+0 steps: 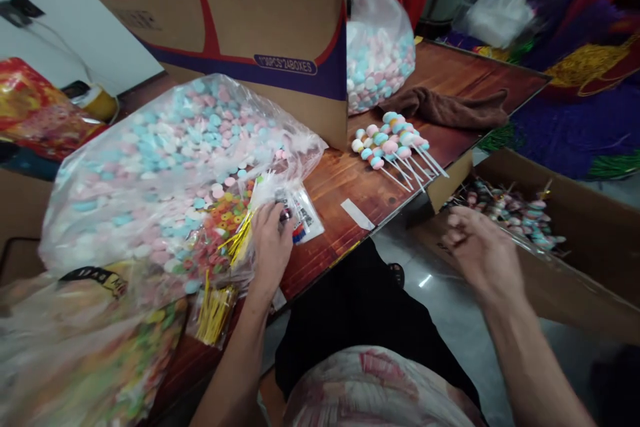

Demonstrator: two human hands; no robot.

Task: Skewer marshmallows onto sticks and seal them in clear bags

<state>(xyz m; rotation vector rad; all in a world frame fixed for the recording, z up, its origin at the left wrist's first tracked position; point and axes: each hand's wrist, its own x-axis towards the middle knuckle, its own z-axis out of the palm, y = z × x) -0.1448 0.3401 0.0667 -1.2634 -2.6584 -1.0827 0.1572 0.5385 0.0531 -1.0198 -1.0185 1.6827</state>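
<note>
My left hand (271, 237) rests at the small printed clear bags (307, 217) on the table, its fingers curled at the white sticks and gold ties (240, 237); what it grips is hidden. Over the near wall of the open cardboard box (565, 280) hangs my right hand (483, 250), fingers curled and blurred, with no object visible in them. Wrapped candies on sticks (533, 220) lie inside that box. Several pastel candy skewers (390, 140) with white sticks are laid side by side near the table's right edge.
A big clear bag of pastel candies (165, 160) covers the table's left part. Behind stand a large carton (250, 27) and another candy bag (380, 53). A brown cloth (450, 107) lies behind the skewers. Gummy rings (225, 213) and bundled gold ties (215, 313) are near my left arm.
</note>
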